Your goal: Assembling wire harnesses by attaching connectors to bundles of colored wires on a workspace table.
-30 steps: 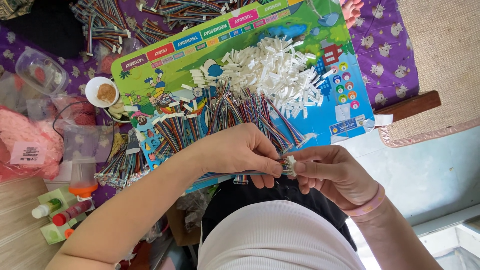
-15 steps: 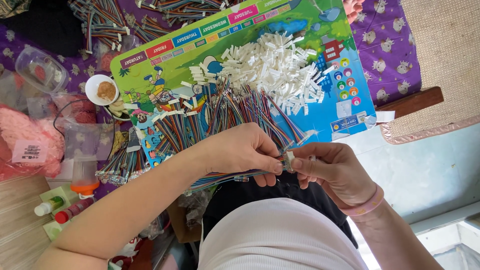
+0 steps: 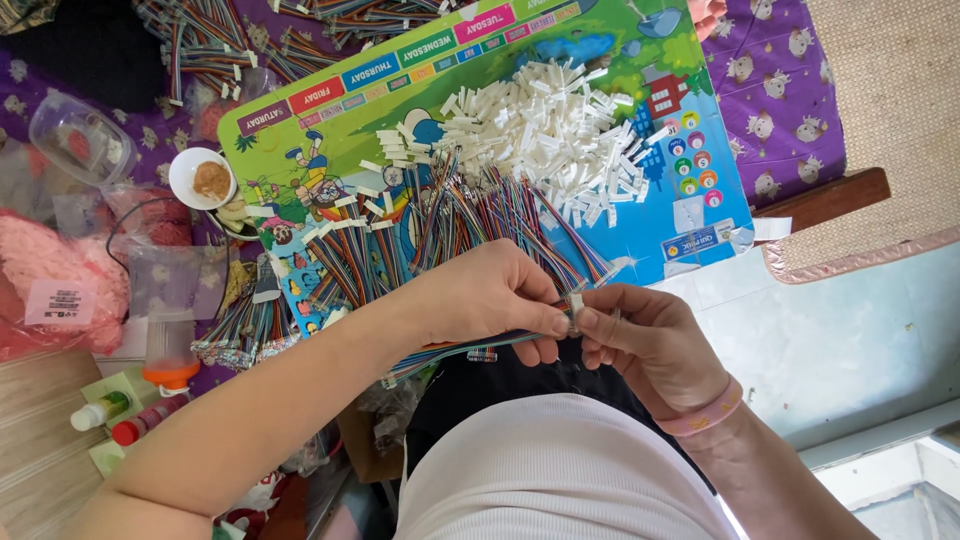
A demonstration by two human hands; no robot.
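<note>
Connector (image 3: pixel 575 303), small and white, sits pinched between both hands just above the lap: left hand (image 3: pixel 500 295) grips the coloured wire bundle (image 3: pixel 450 345), right hand (image 3: pixel 650 345) steadies the plug. Best keep wires flat and aligned.

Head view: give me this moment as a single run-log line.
left hand: pinches ribbon wires | right hand: pinches small white connector | hands: meet at connector | board: white connector pile, loose coloured wires
</note>
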